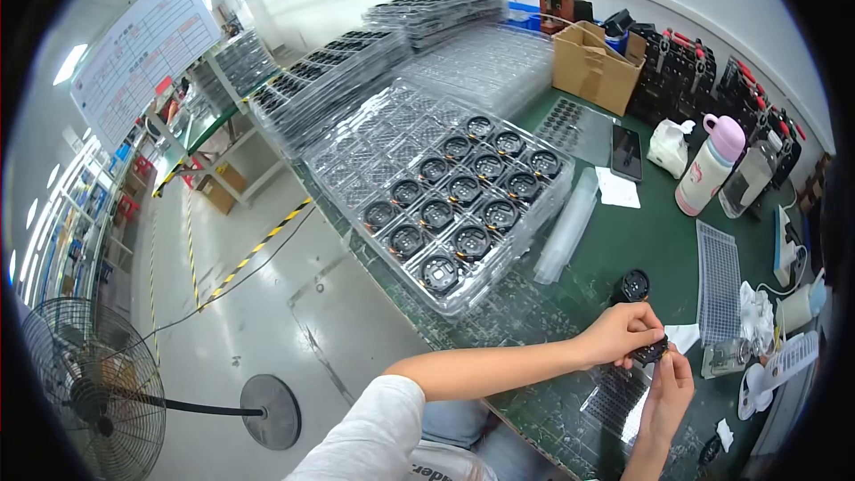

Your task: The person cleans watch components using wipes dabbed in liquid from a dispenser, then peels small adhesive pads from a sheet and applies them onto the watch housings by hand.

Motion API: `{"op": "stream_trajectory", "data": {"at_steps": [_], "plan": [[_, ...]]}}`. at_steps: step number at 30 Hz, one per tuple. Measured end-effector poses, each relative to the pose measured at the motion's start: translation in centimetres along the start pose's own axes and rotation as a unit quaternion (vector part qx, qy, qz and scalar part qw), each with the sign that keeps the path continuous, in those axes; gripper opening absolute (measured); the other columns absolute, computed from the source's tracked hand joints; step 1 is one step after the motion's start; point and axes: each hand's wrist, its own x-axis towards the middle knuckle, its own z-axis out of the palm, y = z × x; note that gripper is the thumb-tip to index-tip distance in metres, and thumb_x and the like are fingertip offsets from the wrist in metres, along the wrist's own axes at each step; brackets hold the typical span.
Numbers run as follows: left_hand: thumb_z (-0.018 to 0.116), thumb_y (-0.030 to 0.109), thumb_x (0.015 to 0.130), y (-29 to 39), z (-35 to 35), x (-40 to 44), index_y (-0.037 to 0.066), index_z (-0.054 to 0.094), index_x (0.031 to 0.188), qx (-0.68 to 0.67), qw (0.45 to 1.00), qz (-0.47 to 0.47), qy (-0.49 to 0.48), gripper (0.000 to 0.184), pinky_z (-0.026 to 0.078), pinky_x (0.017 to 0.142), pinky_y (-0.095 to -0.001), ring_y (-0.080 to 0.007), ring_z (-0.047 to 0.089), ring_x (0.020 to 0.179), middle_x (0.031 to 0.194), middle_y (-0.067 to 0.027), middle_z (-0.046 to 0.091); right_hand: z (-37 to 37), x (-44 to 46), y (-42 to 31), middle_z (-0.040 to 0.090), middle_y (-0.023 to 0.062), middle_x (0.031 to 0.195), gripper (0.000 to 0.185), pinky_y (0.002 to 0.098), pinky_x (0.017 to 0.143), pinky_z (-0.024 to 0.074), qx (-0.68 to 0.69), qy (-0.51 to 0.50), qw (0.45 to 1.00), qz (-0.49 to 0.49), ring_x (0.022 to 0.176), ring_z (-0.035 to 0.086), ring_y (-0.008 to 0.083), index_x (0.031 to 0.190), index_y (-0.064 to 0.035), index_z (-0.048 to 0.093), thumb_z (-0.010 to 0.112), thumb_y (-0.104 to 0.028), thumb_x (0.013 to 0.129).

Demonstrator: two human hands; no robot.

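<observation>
Between my hands is a small black round part (650, 351), mostly covered by fingers. My left hand (622, 333) is closed on it from the left, thumb and fingertips pinching its upper side. From below, my right hand (670, 389) also grips it with thumb and fingertips. Whether the fingers also hold something smaller is too fine to see. Just beyond my left hand, another black round part (634, 285) sits on the green table (534, 338). Below the hands lies a sheet with rows of small dark marks (614, 403).
Left of my hands, a clear compartment tray (454, 307) holds several black round parts. Stacked trays (334, 80) and a cardboard box (595, 71) stand behind. A pink-lidded bottle (708, 169), phone (626, 153) and rolled plastic (567, 227) lie around. A fan (93, 392) stands on the floor.
</observation>
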Motion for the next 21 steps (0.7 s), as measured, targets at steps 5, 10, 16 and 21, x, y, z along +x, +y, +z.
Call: {"op": "stream_trajectory", "data": {"at_steps": [5,10,16,21], "plan": [[0.059,0.02,0.092,0.85,-0.05,-0.31,0.003,0.055,0.095,0.026,1.0,0.008,0.004,0.018,0.036,0.036,-0.0173,-0.0045,0.049,0.042,0.071,-0.0014,0.062,0.4,-0.07,-0.07,0.059,0.0073,0.104,0.003,0.0219,0.09,0.0455,0.024,-0.029,0.999,0.003,0.098,0.056,0.0111,0.092,-0.0012,0.058,0.058,-0.002,0.089],[0.059,0.02,0.091,0.43,-0.04,-0.07,0.003,0.056,0.095,0.03,0.999,0.024,0.002,0.018,0.036,0.036,-0.0173,-0.0043,0.048,0.041,0.072,-0.0015,0.062,0.26,0.13,0.18,0.057,0.0055,0.1,0.006,0.021,0.09,0.0458,0.084,-0.05,0.995,0.018,0.095,0.056,0.0104,0.09,-0.0043,0.053,0.058,-0.001,0.089],[0.06,0.02,0.091,0.26,-0.21,-0.02,0.003,0.057,0.097,0.034,0.999,0.027,0.003,0.018,0.035,0.036,-0.0171,-0.004,0.048,0.043,0.074,-0.0016,0.063,0.25,0.37,0.16,0.056,0.0055,0.101,0.011,0.021,0.089,0.0462,0.113,-0.083,0.989,0.045,0.095,0.056,0.0104,0.092,-0.0053,0.05,0.057,0.001,0.089],[0.06,0.021,0.091,-0.06,-0.25,0.21,0.004,0.057,0.098,0.037,0.999,0.028,0.004,0.018,0.035,0.036,-0.0167,-0.0037,0.048,0.044,0.075,-0.0012,0.063,-0.14,0.71,0.6,0.057,0.006,0.103,0.015,0.0247,0.092,0.0439,0.119,-0.07,0.989,0.059,0.097,0.055,0.0119,0.091,-0.0069,0.048,0.059,0.002,0.086]]}}
